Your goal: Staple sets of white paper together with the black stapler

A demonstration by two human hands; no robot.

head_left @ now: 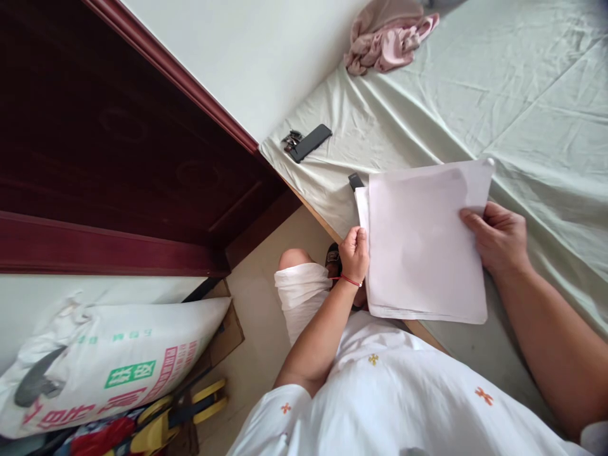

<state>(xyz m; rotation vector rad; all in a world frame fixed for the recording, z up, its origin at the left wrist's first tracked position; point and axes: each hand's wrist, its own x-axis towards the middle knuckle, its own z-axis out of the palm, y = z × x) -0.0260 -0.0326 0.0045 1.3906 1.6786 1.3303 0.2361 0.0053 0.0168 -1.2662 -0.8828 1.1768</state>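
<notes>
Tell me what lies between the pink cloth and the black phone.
Only bare, creased sheet lies between the pink cloth and the black phone, as the head view shows.

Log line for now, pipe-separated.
left hand: gripping paper stack, left edge | right hand: gripping right edge | phone: on sheet, beside keys

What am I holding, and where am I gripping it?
A stack of white sheets: left hand at its left edge, right hand at its right edge.

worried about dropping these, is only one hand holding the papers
No, the left hand and the right hand grip opposite edges of the papers.
</notes>
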